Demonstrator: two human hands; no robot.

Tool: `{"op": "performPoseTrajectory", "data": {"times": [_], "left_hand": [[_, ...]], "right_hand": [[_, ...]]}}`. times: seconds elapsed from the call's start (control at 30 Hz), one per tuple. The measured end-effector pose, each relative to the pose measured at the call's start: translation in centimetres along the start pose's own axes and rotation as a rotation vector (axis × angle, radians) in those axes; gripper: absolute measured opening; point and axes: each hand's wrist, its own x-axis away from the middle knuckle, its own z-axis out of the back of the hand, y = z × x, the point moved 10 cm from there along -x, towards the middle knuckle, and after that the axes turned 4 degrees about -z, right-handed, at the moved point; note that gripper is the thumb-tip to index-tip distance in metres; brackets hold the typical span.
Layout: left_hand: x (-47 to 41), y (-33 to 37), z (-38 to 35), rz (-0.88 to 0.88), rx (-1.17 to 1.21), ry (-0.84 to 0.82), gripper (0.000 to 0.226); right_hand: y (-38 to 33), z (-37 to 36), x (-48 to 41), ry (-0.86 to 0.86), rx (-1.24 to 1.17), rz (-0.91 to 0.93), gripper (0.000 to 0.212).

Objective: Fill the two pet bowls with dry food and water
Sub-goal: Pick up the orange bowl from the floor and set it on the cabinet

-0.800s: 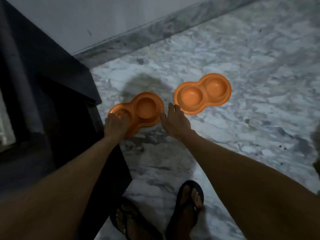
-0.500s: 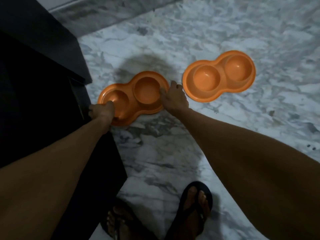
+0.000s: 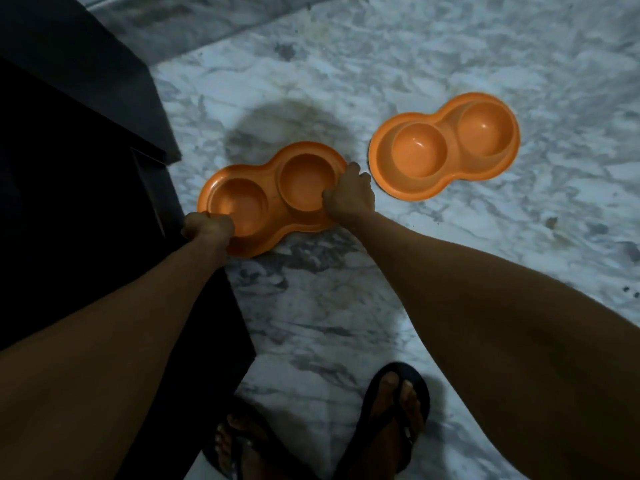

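Two orange double pet bowls lie on the marble floor. The near bowl (image 3: 273, 199) sits by the dark furniture, both of its wells empty. My left hand (image 3: 207, 227) grips its left rim. My right hand (image 3: 349, 197) grips its right rim, thumb inside the edge. The far bowl (image 3: 445, 145) rests to the right, empty and untouched, a small gap from my right hand.
Dark furniture (image 3: 79, 168) fills the left side, its corner close to the near bowl. A grey marble skirting (image 3: 194, 22) runs along the top. My feet in black flip-flops (image 3: 394, 414) stand at the bottom. Marble floor (image 3: 519, 237) stretches to the right.
The view has tilted down and closer. My left hand slid from over the left well to its outer rim, and my right hand closed on the near bowl's right rim.
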Motion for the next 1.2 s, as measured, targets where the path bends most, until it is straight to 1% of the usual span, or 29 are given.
{"op": "performPoseTrajectory", "data": {"times": [0.17,0.27,0.37,0.53,0.67,0.73,0.8,0.9,1.0,1.03,1.1,1.2], "left_hand": [[5.1,3.7,2.2,-0.113,-0.086,-0.007,0.048],[9.6,7.9,5.0,-0.187,-0.182,-0.011,0.052],[14.9,12.8,8.4,-0.225,-0.202,-0.011,0.053],[26.7,21.8,16.0,-0.305,-0.038,-0.019,0.052],[35.2,27.9,22.6,-0.403,0.048,-0.043,0.061],[40.2,30.6,26.1,-0.451,0.079,-0.049,0.054],[44.7,32.7,29.7,-0.49,0.122,-0.03,0.047],[49.6,34.3,34.5,-0.527,0.174,0.003,0.049],[51.7,34.1,38.8,-0.564,0.191,0.049,0.065],[51.6,33.5,40.2,-0.564,0.198,0.068,0.067],[52.9,32.4,43.5,-0.521,0.238,0.086,0.061],[55.5,31.3,49.1,-0.475,0.295,0.118,0.041]], "right_hand": [[0.0,5.9,4.1,0.043,-0.056,-0.028,0.061],[-2.0,11.9,8.0,0.096,-0.095,-0.034,0.055],[-5.1,19.3,12.7,0.147,-0.131,-0.023,0.05],[-10.8,33.4,22.5,0.232,-0.18,-0.006,0.06],[-14.7,44.2,31.8,0.324,-0.21,0.031,0.065],[-16.1,48.6,35.9,0.349,-0.225,0.049,0.066],[-17.3,52.2,39.6,0.369,-0.252,0.056,0.063],[-19.1,55.6,45.0,0.38,-0.296,0.085,0.062],[-21.0,57.1,50.0,0.373,-0.318,0.124,0.064],[-21.6,57.2,51.5,0.366,-0.323,0.133,0.065],[-23.0,57.0,54.3,0.347,-0.319,0.155,0.068],[-25.9,55.7,57.8,0.319,-0.286,0.224,0.07]]}}
